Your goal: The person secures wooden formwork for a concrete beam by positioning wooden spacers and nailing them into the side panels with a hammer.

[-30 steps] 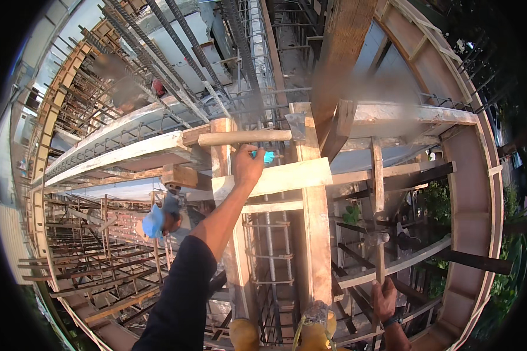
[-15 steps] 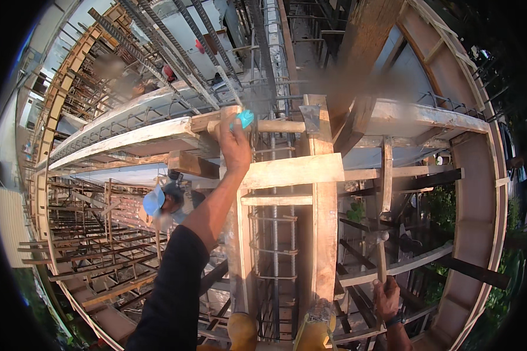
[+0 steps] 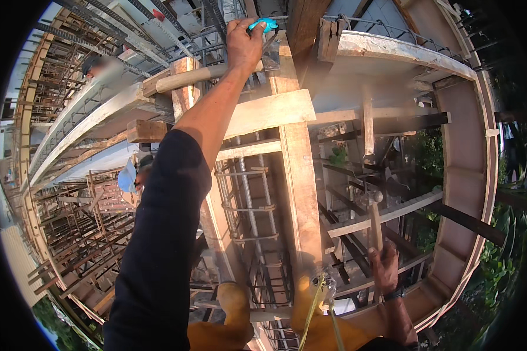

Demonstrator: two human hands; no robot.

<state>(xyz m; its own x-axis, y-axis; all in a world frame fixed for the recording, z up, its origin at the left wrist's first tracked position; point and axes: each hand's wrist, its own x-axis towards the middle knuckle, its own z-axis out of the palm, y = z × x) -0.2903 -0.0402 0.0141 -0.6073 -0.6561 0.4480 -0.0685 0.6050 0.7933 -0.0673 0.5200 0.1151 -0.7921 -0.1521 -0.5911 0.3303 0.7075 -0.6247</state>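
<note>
My left hand (image 3: 243, 44) is stretched far up, closed around a small turquoise object (image 3: 263, 24) beside the rebar at the top of a wooden column form (image 3: 298, 175). The arm wears a black sleeve (image 3: 164, 234). My right hand (image 3: 386, 269) is low at the right and grips the wooden handle of a hammer (image 3: 373, 219), whose metal head points up and away from me. My yellow boots (image 3: 234, 304) stand on the formwork below.
A rebar cage (image 3: 252, 205) runs down between the planks. A round timber pole (image 3: 187, 79) crosses behind my left arm. One person in a light blue hat (image 3: 129, 175) works below left, another (image 3: 99, 64) farther off. A yellow cord (image 3: 316, 304) hangs by my boots. Curved concrete formwork (image 3: 468, 175) rings the right side.
My left hand has reached higher with the turquoise object, from the cross plank up to the top of the column form. The right hand still holds the hammer low at the right.
</note>
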